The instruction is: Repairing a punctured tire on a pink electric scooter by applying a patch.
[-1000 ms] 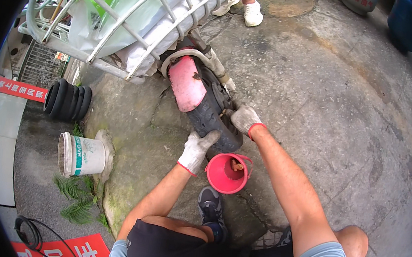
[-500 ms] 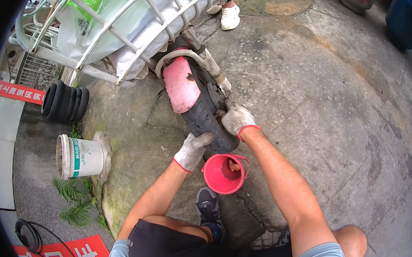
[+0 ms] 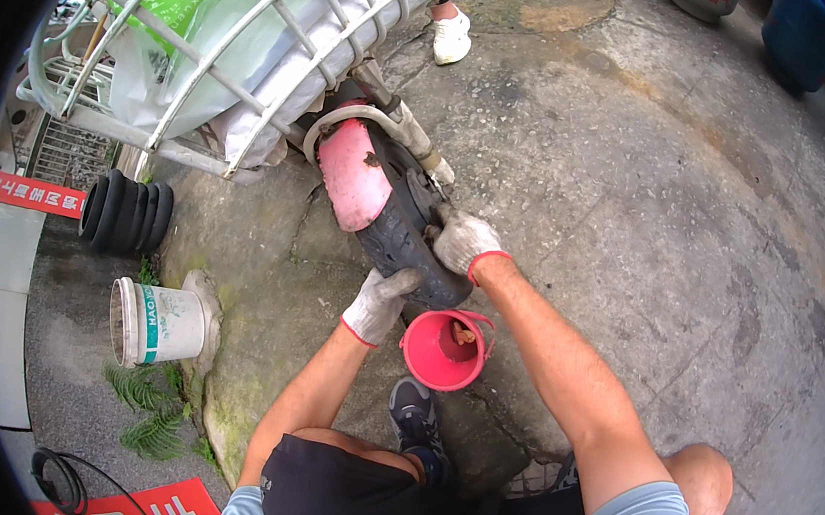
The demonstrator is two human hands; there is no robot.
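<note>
A black tire on a two-wheeler's front wheel stands before me, under a worn pink mudguard. My left hand, in a whitish knit glove with a red cuff, is closed on the tire's near left side. Its thumb lies along the tread and the other fingers are hidden. On the wheel's right side, my gloved right hand has its fingers curled in close by the rim. What those fingertips hold, if anything, is hidden. Just below the tire is a small pink bucket with a brownish item inside.
A white metal basket holding plastic bags overhangs the wheel. At left are a row of black tires, a dirty white bucket and a coiled black hose. Another person's white shoe is beyond the wheel; blue barrels stand far right.
The view has shifted slightly, moving the wheel and both hands a little left in the picture. Both hands stay at the same parts of the wheel.
</note>
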